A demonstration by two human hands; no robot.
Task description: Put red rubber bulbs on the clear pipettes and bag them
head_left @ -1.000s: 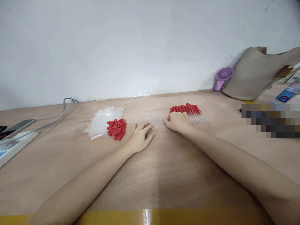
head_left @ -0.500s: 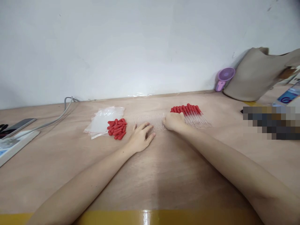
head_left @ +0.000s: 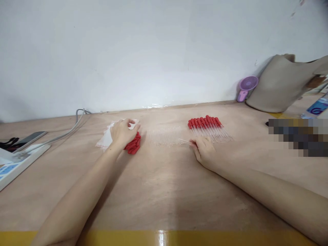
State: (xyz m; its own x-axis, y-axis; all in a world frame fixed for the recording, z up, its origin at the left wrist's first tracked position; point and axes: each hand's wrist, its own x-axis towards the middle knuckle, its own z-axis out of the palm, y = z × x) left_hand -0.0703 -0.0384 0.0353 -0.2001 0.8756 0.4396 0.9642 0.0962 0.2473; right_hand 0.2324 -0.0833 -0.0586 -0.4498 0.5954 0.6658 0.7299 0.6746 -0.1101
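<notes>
1. My right hand's fingertips are pinched together on one end of a single clear tube. The tube sits low over the table, just off the near right corner of the tube row.
2. That tube's long axis runs almost left to right. Its free end points left, toward the row of clear tubes, and the held end is at my fingers.
3. The rest of my right hand rests on the table, knuckles up, with the forearm trailing off to the lower right.
4. My left hand has its fingers curled down over the pile of red caps. I cannot tell whether they grip one.
5. The tubes in the row lie side by side, each with its long axis running from me toward the wall.
6. Right of the row lie the finished droppers, red bulbs at the wall end and glass tips toward me, fanned slightly right.
7. Clear plastic bags lie under and left of my left hand.
8. Farther out are a grey cable and a phone at the left, and a purple fan beside a beige bag at the right.
</notes>
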